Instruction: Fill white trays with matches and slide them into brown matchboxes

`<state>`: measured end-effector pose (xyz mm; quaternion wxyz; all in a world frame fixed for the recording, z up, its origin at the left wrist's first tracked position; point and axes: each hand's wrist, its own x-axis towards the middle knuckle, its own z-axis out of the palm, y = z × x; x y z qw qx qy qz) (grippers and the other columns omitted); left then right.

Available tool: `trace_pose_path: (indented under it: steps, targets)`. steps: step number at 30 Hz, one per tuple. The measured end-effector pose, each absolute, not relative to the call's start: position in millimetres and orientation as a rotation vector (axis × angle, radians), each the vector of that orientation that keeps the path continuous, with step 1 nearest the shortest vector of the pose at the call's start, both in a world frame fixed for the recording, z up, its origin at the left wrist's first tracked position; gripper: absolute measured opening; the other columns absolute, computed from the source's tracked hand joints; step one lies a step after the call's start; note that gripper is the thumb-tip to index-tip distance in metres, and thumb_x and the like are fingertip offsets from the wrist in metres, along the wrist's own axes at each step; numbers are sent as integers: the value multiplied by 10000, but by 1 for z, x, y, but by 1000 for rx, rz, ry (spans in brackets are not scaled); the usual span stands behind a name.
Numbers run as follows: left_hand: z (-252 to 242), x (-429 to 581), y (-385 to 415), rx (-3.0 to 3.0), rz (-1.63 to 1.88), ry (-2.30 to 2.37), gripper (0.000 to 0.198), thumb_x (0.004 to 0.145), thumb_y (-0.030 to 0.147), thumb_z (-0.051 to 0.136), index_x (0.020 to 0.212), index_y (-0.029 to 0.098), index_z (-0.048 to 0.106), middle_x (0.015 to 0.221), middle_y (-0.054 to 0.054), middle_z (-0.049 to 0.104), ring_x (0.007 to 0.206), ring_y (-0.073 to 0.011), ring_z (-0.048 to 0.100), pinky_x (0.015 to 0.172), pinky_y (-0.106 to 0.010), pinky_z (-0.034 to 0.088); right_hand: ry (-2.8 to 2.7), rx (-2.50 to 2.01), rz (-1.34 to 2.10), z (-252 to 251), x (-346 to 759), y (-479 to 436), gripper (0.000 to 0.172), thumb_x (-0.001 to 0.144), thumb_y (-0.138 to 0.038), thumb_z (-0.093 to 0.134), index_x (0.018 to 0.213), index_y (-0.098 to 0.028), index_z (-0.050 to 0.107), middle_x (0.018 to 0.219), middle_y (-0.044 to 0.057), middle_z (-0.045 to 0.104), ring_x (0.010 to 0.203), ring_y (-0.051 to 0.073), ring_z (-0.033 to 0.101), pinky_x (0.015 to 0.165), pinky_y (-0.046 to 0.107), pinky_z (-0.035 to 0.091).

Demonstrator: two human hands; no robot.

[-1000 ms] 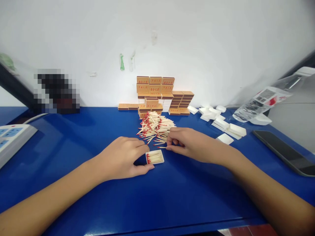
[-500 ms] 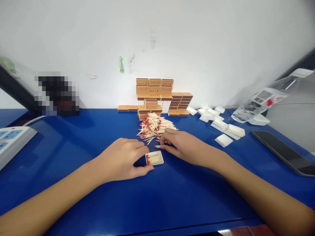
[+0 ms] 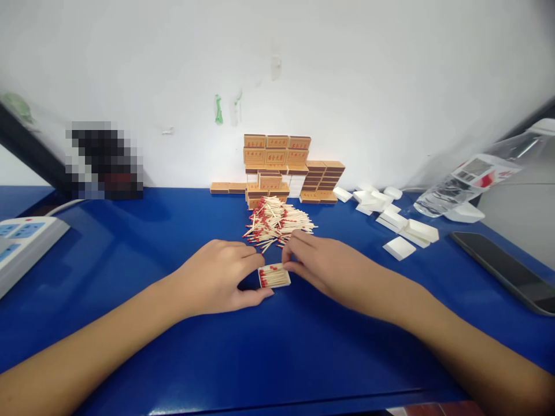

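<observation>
A small white matchbox tray lies on the blue table, with several red-headed matches inside. My left hand brackets the tray's left end, forefinger at the far corner and thumb at the near one. My right hand is closed in a pinch over the tray's far right edge. From its fingertips stick out a few matches, red heads pointing left, above those in the tray. Just beyond both hands lies a loose heap of matches.
Orange printed matchboxes are stacked against the wall behind the heap. White empty trays are scattered to the right, near a leaning plastic bottle and a dark phone. A white power strip sits at the left edge.
My right hand has brought the pinched matches from beside the heap toward me, over the tray. My left hand keeps its place at the tray; the view has shifted slightly.
</observation>
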<state>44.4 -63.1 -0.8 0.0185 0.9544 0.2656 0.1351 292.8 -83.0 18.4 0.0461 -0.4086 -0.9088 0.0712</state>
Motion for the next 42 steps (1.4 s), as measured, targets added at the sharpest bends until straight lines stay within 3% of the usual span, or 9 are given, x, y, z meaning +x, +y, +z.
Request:
trace_pose_path:
  steps: [5,11,34,42]
  targets:
    - [-2,45,-64,2974,411,827,323,983,478,643,878,174,677,779,-4,665,725,-193,662,649,-340,429,-2852,-1235,-47,10,275,-95,95,1044,-190,572,1017,-135,645,1034,102,676,752,204,652,585,318,416]
    - [0,45,-64,2994,441,829,333,992,476,633,855,174,663,754,3,646,691,-181,643,631,-335,416,-2747,-1193,247,23,289,-90,109,1048,-217,566,998,-169,650,1053,77,675,827,190,662,712,322,462]
    - [1,45,-65,2992,438,824,313,990,462,636,897,170,698,762,-6,670,692,-183,657,637,-329,447,-2667,-1020,598,26,300,-79,150,1023,-201,595,982,-197,740,911,36,624,779,150,570,703,288,404]
    - [1,45,-65,2995,462,806,292,988,460,643,950,178,711,770,-6,681,699,-179,667,643,-317,453,-2512,-1279,264,22,321,-57,106,973,-203,615,914,-190,702,859,36,659,738,159,558,663,291,367]
